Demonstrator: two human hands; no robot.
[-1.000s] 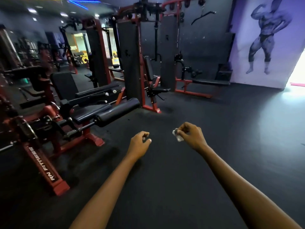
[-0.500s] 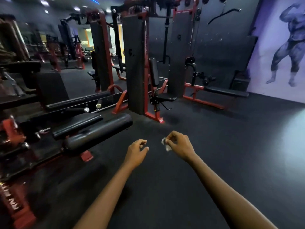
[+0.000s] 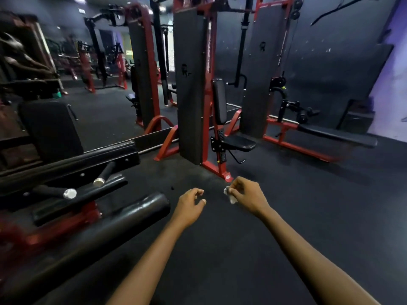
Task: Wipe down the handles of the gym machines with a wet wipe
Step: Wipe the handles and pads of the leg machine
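- A dim gym with a dark rubber floor [image 3: 308,216] spreads out all around, a dark wall behind and a pale purple painted wall [image 3: 394,73] at the far right.
- Straight ahead stands a tall red-framed weight-stack machine [image 3: 191,84] with dark shrouds, and a small black padded seat and backrest [image 3: 236,143] fixed to its front.
- To the right of it a long black padded bench on a red frame [image 3: 337,136] runs low along the floor.
- On the left sits a blurred black-and-red machine, its thick black padded roller [image 3: 123,219] reaching toward the middle, just beside the left forearm.
- Above the roller two short black handles with pale end caps [image 3: 70,193] stick out from the frame, well apart from both hands.
- Two bare forearms stretch forward over the floor.
- The right hand [image 3: 248,195] has its fingers curled in, pinching the wipe at their tips.
- The left hand [image 3: 190,202] hangs loose with the fingers lightly curled, holding nothing and touching nothing.
- A small crumpled white wet wipe [image 3: 230,195] pokes out from the right hand's fingers, between the two hands, in the air above the floor.
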